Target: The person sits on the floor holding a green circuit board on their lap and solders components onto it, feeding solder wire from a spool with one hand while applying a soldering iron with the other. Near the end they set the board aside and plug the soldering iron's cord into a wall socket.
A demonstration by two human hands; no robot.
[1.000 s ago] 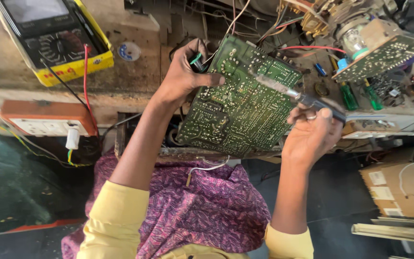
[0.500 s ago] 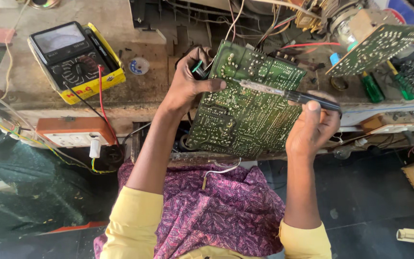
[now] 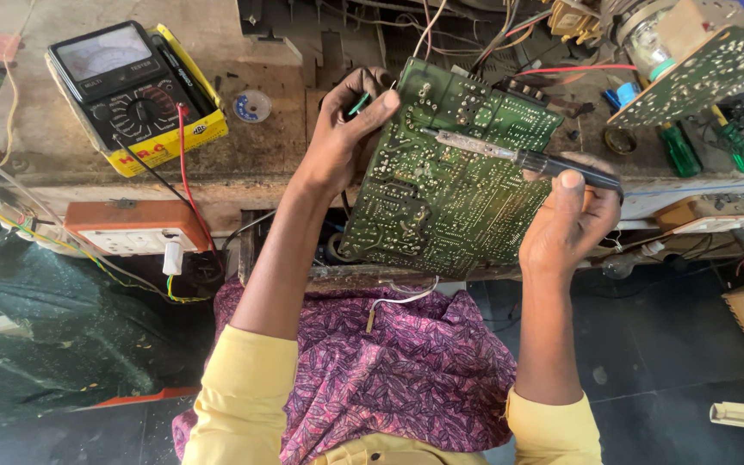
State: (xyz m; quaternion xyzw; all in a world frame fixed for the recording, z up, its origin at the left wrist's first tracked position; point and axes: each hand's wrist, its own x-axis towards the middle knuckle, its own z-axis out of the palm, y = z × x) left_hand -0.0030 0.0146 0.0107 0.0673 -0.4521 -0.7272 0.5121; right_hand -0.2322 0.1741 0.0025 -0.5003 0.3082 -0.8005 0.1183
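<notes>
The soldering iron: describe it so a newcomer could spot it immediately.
Find the large green circuit board held up over the wooden workbench. A thin rod lies slantwise across its upper part, its dark handle gripped by the right hand: the soldering iron. The green-handled screwdrivers lie loose on the bench.

The left hand grips the upper left edge of a green circuit board, tilted with its solder side up over the workbench. The right hand holds a soldering iron, whose tip rests on the board's upper middle. An analog multimeter in a yellow case lies to the left, beside a small solder spool. Green-handled screwdrivers lie at right.
</notes>
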